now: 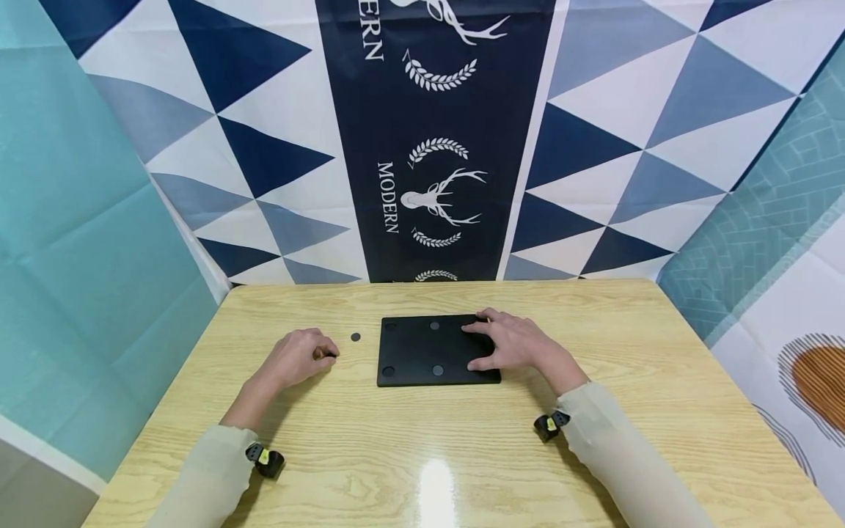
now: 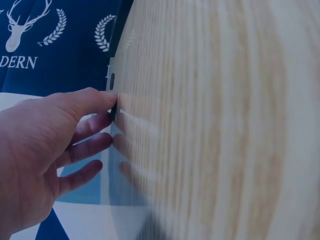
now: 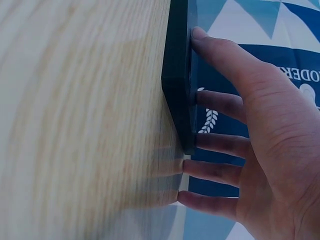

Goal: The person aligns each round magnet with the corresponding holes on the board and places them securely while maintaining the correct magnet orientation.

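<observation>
A flat black rectangular board [image 1: 409, 350] lies on the table, with several round dark grey spots on its upper face. Over its right end my right hand [image 1: 513, 343] is spread; in the right wrist view the thumb and some fingertips touch the board [image 3: 175, 55], and the lower fingers reach the tabletop beside it. To the left of the board, my left hand [image 1: 298, 357] pinches a small thin black piece [image 1: 330, 356] between thumb and index finger at the tabletop. Its full shape is hidden by the fingers. One small dark round disc [image 1: 356, 337] lies between the left hand and the board.
The wooden table [image 1: 396, 447] reaches back to a patterned cloth [image 1: 436, 110] hung behind it. Teal cloth [image 1: 79, 242] hangs along the left side. Each wrist wears a small black camera, the left one [image 1: 267, 460] and the right one [image 1: 549, 425].
</observation>
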Motion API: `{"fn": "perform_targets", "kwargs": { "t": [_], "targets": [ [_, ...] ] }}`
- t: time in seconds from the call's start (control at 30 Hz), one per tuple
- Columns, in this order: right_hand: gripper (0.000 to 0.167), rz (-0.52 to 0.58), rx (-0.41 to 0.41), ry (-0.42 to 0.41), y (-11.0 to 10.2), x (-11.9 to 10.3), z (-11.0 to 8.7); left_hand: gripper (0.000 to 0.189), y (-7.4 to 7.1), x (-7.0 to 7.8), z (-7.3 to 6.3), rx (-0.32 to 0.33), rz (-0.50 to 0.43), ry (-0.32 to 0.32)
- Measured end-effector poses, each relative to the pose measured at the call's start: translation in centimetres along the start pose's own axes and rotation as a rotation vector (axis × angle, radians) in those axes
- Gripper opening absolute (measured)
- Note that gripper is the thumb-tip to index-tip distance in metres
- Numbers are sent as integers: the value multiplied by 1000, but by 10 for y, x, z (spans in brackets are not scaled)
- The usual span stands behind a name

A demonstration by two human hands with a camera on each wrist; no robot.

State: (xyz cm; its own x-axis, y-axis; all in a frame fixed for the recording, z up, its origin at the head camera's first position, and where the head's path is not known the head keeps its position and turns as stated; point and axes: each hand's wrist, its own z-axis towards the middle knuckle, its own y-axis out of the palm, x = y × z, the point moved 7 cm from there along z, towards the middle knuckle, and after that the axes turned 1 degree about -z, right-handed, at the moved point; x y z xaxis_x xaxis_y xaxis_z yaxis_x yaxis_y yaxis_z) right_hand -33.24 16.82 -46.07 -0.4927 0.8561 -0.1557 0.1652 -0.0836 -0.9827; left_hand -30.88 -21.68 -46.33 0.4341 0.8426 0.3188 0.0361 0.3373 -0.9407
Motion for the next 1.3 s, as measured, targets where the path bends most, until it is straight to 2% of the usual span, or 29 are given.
{"fn": "perform_targets", "kwargs": {
  "t": [0.4, 0.63, 0.97, 1.1, 1.3],
  "targets": [
    [83, -8, -11, -8, -2, 1, 3, 8, 0, 0, -1, 11, -7, 25],
    [83, -8, -12, -2, -1, 0, 3, 7, -3, -1, -1, 17, -22, -8],
    [84, -10, -13, 2, -1, -1, 1, 5, -10, 2, 2, 17, -37, -9],
    [84, -4, -13, 5, 0, 0, 1, 4, -12, 4, 3, 23, -21, 7],
    [83, 0, -9, 1, 0, 1, 1, 5, -16, 10, 5, 67, 10, 54]
  ]
}}
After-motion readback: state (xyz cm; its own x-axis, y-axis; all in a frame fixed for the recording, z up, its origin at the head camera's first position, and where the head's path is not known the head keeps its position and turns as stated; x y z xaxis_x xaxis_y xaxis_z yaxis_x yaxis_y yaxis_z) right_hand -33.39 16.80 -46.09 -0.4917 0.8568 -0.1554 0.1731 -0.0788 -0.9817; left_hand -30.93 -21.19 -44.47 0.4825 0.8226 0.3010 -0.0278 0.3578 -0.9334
